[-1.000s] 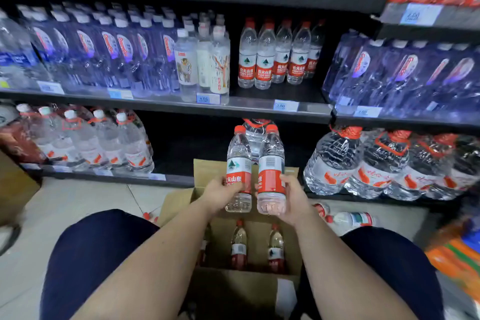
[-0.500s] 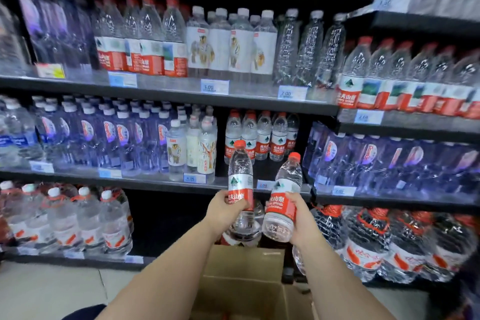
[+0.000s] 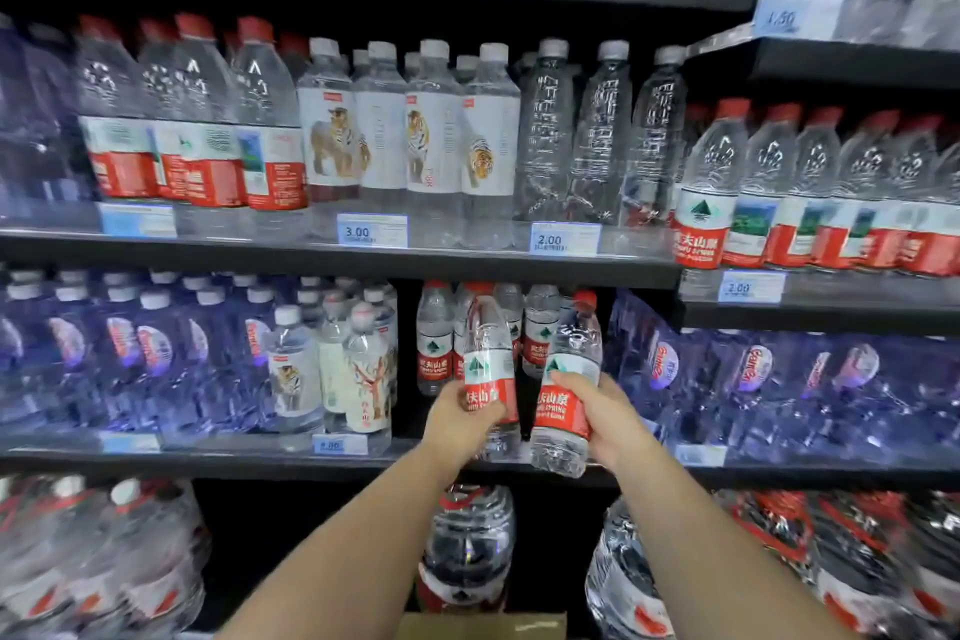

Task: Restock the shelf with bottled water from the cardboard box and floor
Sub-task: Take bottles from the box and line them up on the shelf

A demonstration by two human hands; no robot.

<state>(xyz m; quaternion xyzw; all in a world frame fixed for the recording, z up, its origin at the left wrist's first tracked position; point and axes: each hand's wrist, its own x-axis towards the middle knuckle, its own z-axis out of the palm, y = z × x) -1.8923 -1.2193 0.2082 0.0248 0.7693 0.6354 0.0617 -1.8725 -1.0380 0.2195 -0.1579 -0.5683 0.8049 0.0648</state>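
My left hand (image 3: 462, 418) grips a small red-labelled water bottle (image 3: 488, 364) around its label, held near upright. My right hand (image 3: 605, 424) grips a second bottle of the same kind (image 3: 569, 379), tilted a little to the right. Both bottles hover at the front edge of the middle shelf (image 3: 260, 457), in front of a short row of matching red-capped bottles (image 3: 434, 343) standing further back. The top edge of the cardboard box (image 3: 483, 625) shows at the bottom of the view.
Blue-tinted bottles (image 3: 130, 353) and tiger-label bottles (image 3: 363, 369) stand left of the gap; more blue bottles (image 3: 753, 379) lie to the right. The shelf above (image 3: 467, 260) holds several bottle rows. Large jugs (image 3: 467, 551) fill the bottom level.
Both hands have lifted the two bottles from over the box up to the middle shelf's front edge. The view has tilted upward, so the box has nearly left the frame.
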